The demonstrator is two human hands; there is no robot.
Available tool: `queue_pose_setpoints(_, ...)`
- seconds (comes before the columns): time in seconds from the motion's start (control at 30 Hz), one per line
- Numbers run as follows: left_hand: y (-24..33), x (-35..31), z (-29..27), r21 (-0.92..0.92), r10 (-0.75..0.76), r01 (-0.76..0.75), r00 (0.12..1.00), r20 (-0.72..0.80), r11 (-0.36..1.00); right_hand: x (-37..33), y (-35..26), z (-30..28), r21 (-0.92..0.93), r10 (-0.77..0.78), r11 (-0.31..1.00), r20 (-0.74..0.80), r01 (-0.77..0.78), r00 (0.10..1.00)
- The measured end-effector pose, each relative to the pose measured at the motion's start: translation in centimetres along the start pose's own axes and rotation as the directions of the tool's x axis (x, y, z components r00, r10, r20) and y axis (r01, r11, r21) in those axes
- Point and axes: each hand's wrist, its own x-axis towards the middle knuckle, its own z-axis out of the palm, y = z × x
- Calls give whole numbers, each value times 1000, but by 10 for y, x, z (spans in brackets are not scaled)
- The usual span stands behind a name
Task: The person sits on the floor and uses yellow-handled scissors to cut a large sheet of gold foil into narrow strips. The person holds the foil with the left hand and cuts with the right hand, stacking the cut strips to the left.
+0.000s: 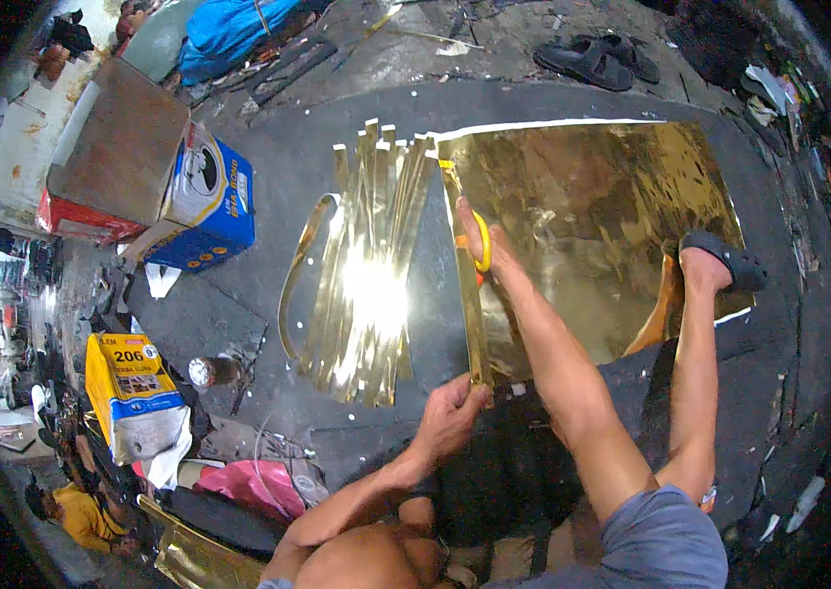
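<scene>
A large sheet of shiny gold material (572,226) with white edges lies on the dark floor mat. Along its left side runs a narrow gold strip (474,334). My left hand (452,417) is closed on the near end of this strip, thumb and fingers pinched. At the sheet's upper left, my right hand (484,245) is closed round scissors with yellow handles (481,236); their blades are hard to make out. Several cut gold strips (376,236) lie fanned in a pile left of the sheet. One curled strip (286,304) bends at the pile's left edge.
My foot in a black clog (725,260) rests on the sheet's right side. Left stand a blue and white box (209,196), a yellow and blue can (133,393) and a small jar (205,371). Black sandals (587,64) lie beyond. A person in yellow (87,518) sits lower left.
</scene>
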Motion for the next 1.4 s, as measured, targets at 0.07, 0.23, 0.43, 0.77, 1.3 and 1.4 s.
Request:
queue_pose_setpoints(0.07, 7, -6, -1, -47, -32, 32, 999, 17, 998, 19, -16, -2, 40, -22, 999, -33, 23, 999)
queue_pose_setpoints(0.23, 3, -9, -3, -27, 15, -14, 1000, 21, 1000, 63, -47, -28, -42, -91, 995, -75, 88, 993)
queue_pose_setpoints(0.43, 22, -25, -5, -47, -41, 42, 999, 30, 998, 87, -49, -26, -2, -96, 995, -1, 96, 995)
queue_pose_setpoints(0.77, 8, -32, -32, 27, -100, 101, 994, -35, 994, 100, -55, -30, 175, -22, 985, 41, 14, 999)
queue_pose_setpoints(1.3, -56, 6, -59, 777, 527, -179, 821, -220, 603, -9, 27, -58, 347, -230, 910, -28, 226, 973)
queue_pose_setpoints(1.4, -88, 52, -24, 296, 165, -102, 967, -195, 950, -104, 77, -56, 394, -244, 896, 52, 204, 968)
